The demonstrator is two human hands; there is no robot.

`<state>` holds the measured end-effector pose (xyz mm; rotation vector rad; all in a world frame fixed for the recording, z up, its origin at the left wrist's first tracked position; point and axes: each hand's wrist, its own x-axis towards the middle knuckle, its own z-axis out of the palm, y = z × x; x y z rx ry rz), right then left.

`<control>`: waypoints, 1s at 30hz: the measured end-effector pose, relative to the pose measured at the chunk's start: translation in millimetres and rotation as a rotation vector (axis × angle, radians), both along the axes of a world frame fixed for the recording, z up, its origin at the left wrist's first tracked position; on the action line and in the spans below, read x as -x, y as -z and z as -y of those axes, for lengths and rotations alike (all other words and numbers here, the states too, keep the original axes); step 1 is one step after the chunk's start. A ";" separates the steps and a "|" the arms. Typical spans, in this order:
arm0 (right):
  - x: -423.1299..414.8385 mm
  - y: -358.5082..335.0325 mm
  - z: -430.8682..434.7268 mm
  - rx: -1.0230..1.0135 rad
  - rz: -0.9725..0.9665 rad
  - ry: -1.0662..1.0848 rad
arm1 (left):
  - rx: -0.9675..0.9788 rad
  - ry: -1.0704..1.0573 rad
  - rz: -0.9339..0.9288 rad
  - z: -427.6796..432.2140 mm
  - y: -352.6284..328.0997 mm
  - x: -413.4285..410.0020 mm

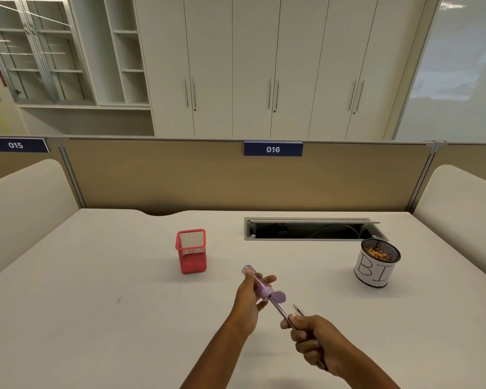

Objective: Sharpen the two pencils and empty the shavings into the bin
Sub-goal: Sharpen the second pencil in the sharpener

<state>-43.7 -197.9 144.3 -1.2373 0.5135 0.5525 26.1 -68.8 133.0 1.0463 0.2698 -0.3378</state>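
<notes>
Both busy | left hand point(247, 300) grips sharpener point(259, 287); right hand point(316, 342) grips pencil point(280, 309) lodged in it

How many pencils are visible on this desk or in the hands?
2. One pencil is held by the right hand, its tip inside the sharpener in the left hand. The second pencil lies on the table just beyond the right hand, partly hidden.

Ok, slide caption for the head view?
Left hand grips purple sharpener; right hand holds a pencil inserted in it.
</notes>
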 end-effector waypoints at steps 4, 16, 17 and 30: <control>-1.4 2.7 7.1 0.596 0.387 -0.090 | 0.050 -0.023 -0.037 -2.1 2.8 -3.6; -3.6 15.9 11.3 1.418 0.759 -0.124 | 0.156 -0.037 0.029 -1.7 0.8 6.9; -3.4 12.9 11.1 1.164 0.662 -0.145 | 0.156 -0.037 0.025 -2.7 0.2 7.4; -3.2 -17.6 9.0 0.367 0.246 -0.093 | 0.171 0.004 -0.006 -3.4 -5.6 4.9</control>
